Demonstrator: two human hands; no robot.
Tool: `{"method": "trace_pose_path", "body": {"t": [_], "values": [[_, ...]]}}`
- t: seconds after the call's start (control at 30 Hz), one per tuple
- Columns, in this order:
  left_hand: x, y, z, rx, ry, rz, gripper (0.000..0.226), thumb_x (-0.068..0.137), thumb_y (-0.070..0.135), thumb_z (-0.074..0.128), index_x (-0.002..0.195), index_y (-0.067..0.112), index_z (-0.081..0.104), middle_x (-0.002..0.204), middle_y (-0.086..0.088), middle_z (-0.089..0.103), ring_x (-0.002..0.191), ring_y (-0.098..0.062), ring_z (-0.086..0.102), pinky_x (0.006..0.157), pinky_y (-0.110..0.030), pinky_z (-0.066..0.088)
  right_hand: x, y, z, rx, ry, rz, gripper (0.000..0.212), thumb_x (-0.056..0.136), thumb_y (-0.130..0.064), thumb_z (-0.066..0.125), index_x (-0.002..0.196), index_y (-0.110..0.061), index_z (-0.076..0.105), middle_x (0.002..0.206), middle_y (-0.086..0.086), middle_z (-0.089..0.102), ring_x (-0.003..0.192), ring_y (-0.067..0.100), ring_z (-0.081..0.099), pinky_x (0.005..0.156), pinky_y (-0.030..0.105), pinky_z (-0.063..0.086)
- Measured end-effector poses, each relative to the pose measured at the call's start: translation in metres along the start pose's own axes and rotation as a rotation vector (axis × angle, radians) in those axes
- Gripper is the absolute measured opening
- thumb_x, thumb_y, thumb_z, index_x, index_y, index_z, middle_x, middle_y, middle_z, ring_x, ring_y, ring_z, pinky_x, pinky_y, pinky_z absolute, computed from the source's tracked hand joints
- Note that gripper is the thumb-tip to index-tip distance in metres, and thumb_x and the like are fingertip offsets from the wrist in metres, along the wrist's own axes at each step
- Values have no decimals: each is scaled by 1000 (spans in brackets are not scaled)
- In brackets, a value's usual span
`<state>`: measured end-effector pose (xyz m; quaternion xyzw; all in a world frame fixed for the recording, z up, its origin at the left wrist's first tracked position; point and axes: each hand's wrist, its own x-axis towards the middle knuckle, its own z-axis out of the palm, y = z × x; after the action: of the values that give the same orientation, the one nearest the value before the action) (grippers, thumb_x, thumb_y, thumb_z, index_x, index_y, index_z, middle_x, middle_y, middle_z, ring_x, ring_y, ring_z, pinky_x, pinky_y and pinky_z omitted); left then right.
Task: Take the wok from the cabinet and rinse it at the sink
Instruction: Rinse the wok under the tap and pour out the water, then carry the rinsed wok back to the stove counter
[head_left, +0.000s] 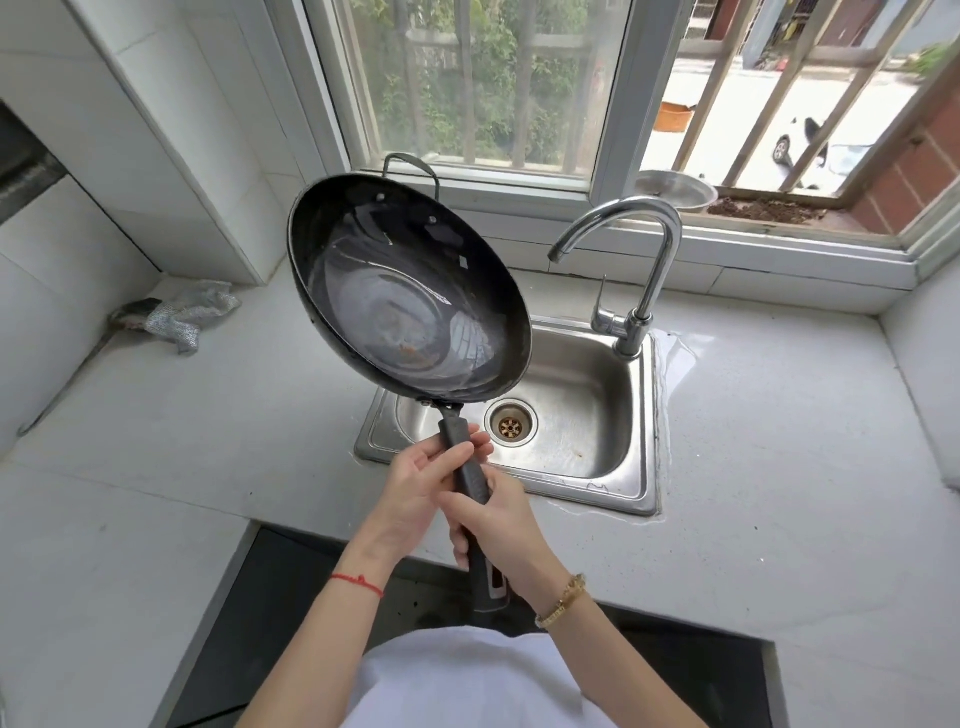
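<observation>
Both forearms reach forward from a white shirt (467, 680), and between them the person holds the wok's long black handle (470, 473). Beyond and around the hands spreads the pale countertop (156, 441), the largest surface in view. Just past the hands and slightly to their right sits the steel sink (587, 405), its drain (510, 427) close beside the left fingertips. The wok (405, 291) is held up in the air, above and ahead of the hands, tilted so its dark, wet-looking inside faces the camera, over the sink's left edge. A curved faucet (639, 270) rises farther out to the right of the hands. A crumpled cloth (182, 312) lies far off to the left. The right hand (498, 525) is wrapped closed around the lower handle; the left hand (431, 473) cups the handle higher up, fingers curled loosely against it.
</observation>
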<state>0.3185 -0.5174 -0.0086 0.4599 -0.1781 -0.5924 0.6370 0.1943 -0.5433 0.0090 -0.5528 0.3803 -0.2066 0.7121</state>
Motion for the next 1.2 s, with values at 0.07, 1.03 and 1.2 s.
{"method": "trace_pose_path", "body": {"t": [0.07, 1.03, 1.2], "values": [[0, -1, 0, -4, -12, -8, 31, 85, 16, 70, 115, 7, 71, 120, -17, 69, 115, -26, 66, 86, -26, 55, 1, 2, 0, -24, 12, -14, 13, 87, -8, 61, 77, -14, 56, 48, 2, 54, 37, 18, 50, 38, 25, 46], [-113, 22, -52, 205, -308, -295, 31, 91, 6, 63, 122, 3, 63, 114, -13, 73, 107, -20, 70, 82, -22, 56, -111, 45, 143, -347, 682, -155, 20, 89, -16, 65, 81, -30, 54, 61, -7, 59, 44, 11, 59, 40, 18, 44], [-145, 1, -28, 269, -482, -380, 29, 92, 2, 61, 121, 1, 62, 115, -15, 72, 106, -21, 70, 90, -28, 57, -164, 56, 150, -331, 905, -114, 25, 87, -17, 65, 76, -34, 50, 57, -9, 56, 42, 8, 57, 40, 15, 40]]}}
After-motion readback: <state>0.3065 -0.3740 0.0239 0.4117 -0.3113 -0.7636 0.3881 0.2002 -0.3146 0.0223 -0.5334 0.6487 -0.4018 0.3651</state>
